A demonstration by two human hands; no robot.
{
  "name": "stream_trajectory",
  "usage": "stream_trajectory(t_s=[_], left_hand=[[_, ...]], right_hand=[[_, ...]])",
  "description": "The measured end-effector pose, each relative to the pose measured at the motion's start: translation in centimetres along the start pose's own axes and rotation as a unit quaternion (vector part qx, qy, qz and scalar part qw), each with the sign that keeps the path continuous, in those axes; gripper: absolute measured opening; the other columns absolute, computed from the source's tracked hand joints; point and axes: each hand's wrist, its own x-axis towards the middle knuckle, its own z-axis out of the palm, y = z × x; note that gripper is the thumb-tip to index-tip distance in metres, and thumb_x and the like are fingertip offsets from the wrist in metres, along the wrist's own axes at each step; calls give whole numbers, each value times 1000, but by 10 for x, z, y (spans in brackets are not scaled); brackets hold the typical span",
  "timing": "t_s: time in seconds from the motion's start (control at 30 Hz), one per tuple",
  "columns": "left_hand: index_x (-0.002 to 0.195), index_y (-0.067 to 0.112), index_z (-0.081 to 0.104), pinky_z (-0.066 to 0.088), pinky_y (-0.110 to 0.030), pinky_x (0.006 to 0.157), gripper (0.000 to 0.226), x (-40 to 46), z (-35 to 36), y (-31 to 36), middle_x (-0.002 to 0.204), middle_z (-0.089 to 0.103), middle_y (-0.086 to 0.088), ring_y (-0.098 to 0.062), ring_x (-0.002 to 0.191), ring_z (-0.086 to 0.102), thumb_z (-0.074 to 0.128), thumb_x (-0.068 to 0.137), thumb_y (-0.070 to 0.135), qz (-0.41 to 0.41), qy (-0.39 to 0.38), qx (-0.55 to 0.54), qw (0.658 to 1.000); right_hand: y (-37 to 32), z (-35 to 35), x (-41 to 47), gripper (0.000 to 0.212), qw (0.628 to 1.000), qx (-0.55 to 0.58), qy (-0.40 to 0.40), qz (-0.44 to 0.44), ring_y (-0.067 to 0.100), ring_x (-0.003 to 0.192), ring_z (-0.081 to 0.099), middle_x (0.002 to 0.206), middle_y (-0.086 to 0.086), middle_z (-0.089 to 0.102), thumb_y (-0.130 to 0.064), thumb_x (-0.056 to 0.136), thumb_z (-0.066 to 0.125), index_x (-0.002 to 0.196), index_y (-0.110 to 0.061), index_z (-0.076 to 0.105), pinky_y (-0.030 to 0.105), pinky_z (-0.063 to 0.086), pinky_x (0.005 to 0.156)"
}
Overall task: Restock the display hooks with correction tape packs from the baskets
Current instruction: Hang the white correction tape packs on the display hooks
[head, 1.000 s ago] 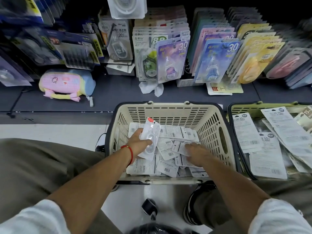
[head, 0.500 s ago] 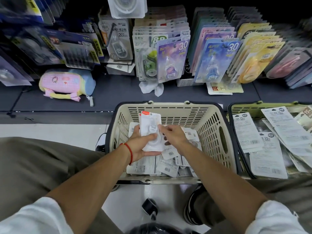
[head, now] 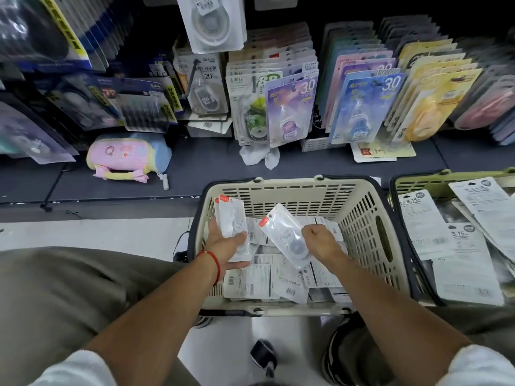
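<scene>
Two hands over the cream basket, each with correction tape. Left hand grips a small stack of clear packs, red tabs up, thumb across the front, stack roughly upright, at least two packs, exact count unclear. Red string bracelet on the left wrist. Right hand is fisted round the lower end of a single clear pack, tilted, red tab pointing up-left toward the left hand's stack; the two are near but apart. Both held above the loose packs lying mostly backs-up with barcodes showing on the basket bottom.

Cream basket sits on the pale floor against the dark low shelf. Just right of it, a green basket with larger white-backed packs, cut off at the frame edge.

On the display above: hanging rows of carded correction tapes, a purple "30" card, a blue "30" card, a green "88" one, yellow cards to the right, a big clear blister pack at top. Dark blue-edged packs hang left. A pink and blue pencil pouch lies on the shelf, crumpled white wrapper nearby.

Person's knees in olive trousers, white sleeves at the bottom corners, a dark shoe below the basket.
</scene>
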Motion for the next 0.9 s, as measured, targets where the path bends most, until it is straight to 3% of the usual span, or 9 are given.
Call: stream_trajectory(t_s=[0.13, 0.23, 0.37, 0.5, 0.57, 0.63, 0.7, 0.8, 0.9], left_hand=[[129, 40, 52, 66, -54, 68, 51, -7, 15, 0, 129, 67, 2, -28, 105, 71, 77, 96, 9, -7, -54, -41, 998], [131, 41, 52, 65, -58, 73, 51, -12, 24, 4, 131, 69, 2, -32, 109, 73, 78, 95, 17, -9, -98, -82, 992], [136, 40, 50, 62, -66, 80, 62, -9, 19, 11, 135, 68, 0, -37, 114, 72, 84, 90, 15, 2, -120, -98, 988], [136, 39, 48, 65, -55, 74, 76, -5, 14, 4, 135, 68, -3, -33, 104, 78, 86, 83, 1, 10, -136, -53, 989], [138, 39, 49, 65, -54, 71, 81, -2, 11, -3, 134, 68, -3, -33, 108, 75, 82, 82, -9, 10, -116, -46, 992], [140, 40, 51, 65, -57, 73, 84, 3, 7, -6, 135, 68, -2, -36, 115, 70, 81, 82, -12, -2, -107, -50, 993], [141, 42, 52, 64, -62, 76, 86, 7, 3, -7, 136, 68, -1, -38, 118, 68, 82, 81, -11, -8, -99, -44, 994], [140, 43, 52, 62, -66, 79, 87, 11, 1, -10, 136, 68, -1, -38, 119, 68, 85, 79, -9, -6, -92, -25, 995], [136, 45, 53, 64, -63, 76, 86, 12, 1, -8, 134, 68, 1, -34, 116, 70, 87, 77, -7, 2, -82, -3, 997]], right_hand=[[-20, 0, -6, 30, 956, 279, -32, 86, 29, 93, 63, 108, 18, 69, -12, 106, 44, 118, 5, 66, 37, 50, 79], [-39, 15, -14, 31, 949, 305, -63, 50, 35, 97, 70, 122, 24, 70, -13, 108, 48, 127, 5, 65, 46, 63, 78], [-37, 30, -14, 31, 970, 231, -78, 15, 22, 70, 68, 103, 17, 74, -25, 109, 53, 115, -2, 74, 34, 59, 54], [-26, 39, -5, 30, 982, 155, -106, -23, 20, 63, 63, 76, 11, 69, -25, 107, 58, 97, -3, 76, 34, 56, 51], [-20, 40, 6, 24, 991, 78, -87, -65, 20, 76, 69, 88, 8, 75, -27, 105, 62, 95, -10, 77, 38, 62, 65], [-5, 29, 27, 23, 990, -102, -21, -98, 24, 115, 65, 130, 9, 68, -25, 104, 62, 122, -15, 71, 44, 57, 98], [22, 10, 47, 61, 954, -294, -1, -66, 29, 154, 32, 167, 5, 33, -16, 101, 63, 158, -22, 41, 51, 36, 122], [51, -10, 62, 81, 925, -377, -14, -42, 26, 163, 7, 174, -1, 20, -5, 97, 62, 166, -25, 25, 51, 12, 131], [60, -12, 62, 55, 934, -343, 47, -92, 29, 148, 41, 151, 9, 57, -5, 96, 65, 149, -20, 57, 41, 33, 124]])
